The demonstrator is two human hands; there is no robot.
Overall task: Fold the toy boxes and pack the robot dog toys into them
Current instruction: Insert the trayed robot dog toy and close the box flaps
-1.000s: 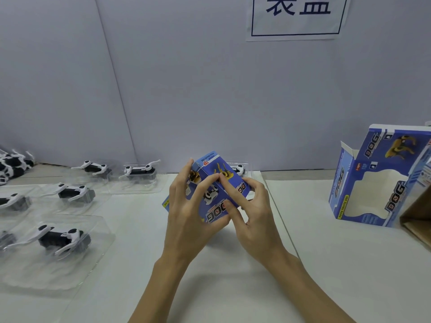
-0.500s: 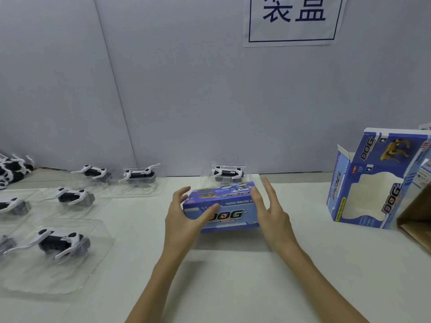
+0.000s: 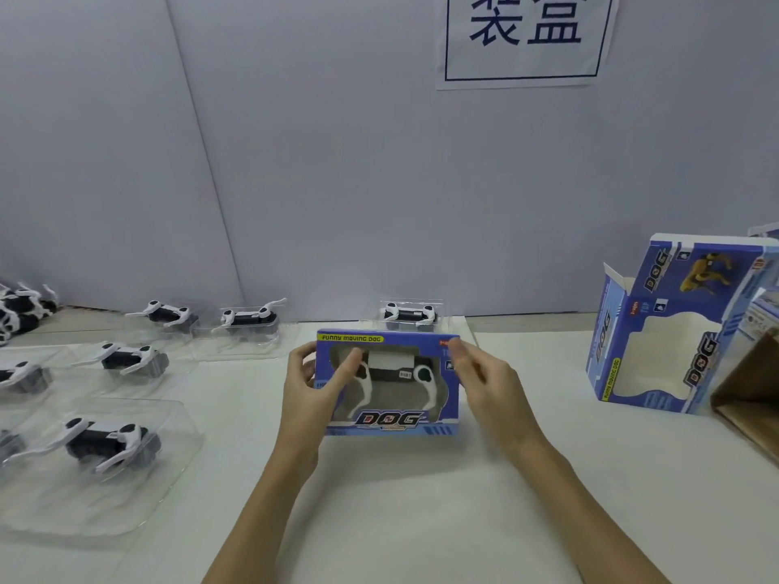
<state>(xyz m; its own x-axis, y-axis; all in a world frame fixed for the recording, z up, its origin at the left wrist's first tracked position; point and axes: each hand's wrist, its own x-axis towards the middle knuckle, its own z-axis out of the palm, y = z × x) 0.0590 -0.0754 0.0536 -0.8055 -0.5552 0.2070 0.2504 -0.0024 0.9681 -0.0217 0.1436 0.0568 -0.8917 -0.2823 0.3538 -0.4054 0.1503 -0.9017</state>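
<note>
A blue toy box (image 3: 388,423) stands upright on the white table (image 3: 421,499) in front of me, window facing me, with a black-and-white robot dog (image 3: 392,375) visible inside. My left hand (image 3: 312,385) grips the box's left edge, thumb across the window. My right hand (image 3: 484,377) is at the upper right corner, fingertips pinching it. Several more robot dogs in clear plastic trays lie to the left, for example one dog (image 3: 105,440) at the near left and another dog (image 3: 409,311) just behind the box.
An opened empty blue box (image 3: 657,330) stands at the right, flap up, next to a brown cardboard carton (image 3: 750,398) at the right edge. A grey partition wall with a paper sign (image 3: 527,35) closes the back of the table.
The box went from being turned in both hands to lying flat on the table, and now stands upright with its window towards me. Both hands have moved to its upper sides.
</note>
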